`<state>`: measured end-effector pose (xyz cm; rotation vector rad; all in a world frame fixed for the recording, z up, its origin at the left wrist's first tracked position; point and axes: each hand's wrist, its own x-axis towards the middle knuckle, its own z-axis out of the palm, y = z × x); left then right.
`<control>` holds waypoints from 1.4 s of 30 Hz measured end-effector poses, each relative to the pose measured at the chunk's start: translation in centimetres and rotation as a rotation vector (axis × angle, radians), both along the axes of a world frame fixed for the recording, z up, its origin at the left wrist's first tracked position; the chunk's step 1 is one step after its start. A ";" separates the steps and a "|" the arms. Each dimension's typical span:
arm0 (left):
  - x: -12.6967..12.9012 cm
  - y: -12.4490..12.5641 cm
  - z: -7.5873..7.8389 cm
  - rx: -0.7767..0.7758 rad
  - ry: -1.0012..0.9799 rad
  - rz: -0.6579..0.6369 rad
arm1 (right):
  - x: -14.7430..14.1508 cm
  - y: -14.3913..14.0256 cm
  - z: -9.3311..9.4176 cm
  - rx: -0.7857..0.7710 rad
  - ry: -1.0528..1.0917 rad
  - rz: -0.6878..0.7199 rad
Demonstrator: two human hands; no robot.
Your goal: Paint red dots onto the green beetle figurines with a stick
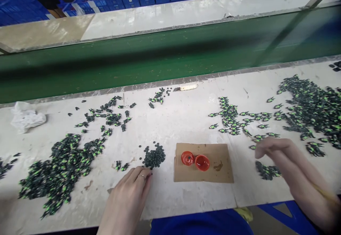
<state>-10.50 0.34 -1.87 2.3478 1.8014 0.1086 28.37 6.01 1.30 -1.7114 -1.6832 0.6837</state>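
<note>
My left hand (131, 188) lies flat on the white worktop, fingertips touching the near edge of a small heap of dark round discs (154, 156). My right hand (277, 153) is blurred and hovers over the bench beside a small clump of black-and-green parts (268, 171); a thin stick (325, 194) lies along its wrist, and I cannot tell how the hand holds it. Between the hands sits a brown cardboard square (221, 172) carrying two small red caps (195, 160).
Large heaps of black-and-green parts lie at the left (64, 167) and right (311, 110), with a row of them laid out (231, 119) behind the cardboard. A crumpled white wrapper (25, 117) sits far left. A green conveyor belt (160, 55) runs behind the bench.
</note>
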 end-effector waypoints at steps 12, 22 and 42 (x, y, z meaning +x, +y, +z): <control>1.2 1.8 1.4 -0.169 0.101 -0.014 | -6.3 0.4 -0.5 0.061 0.207 0.474; 1.0 1.3 0.4 -0.124 0.102 0.025 | -8.0 0.7 -1.6 0.187 0.048 0.526; 4.9 0.8 2.1 -0.106 -0.716 -0.004 | -7.7 0.0 -2.0 -0.059 0.383 0.226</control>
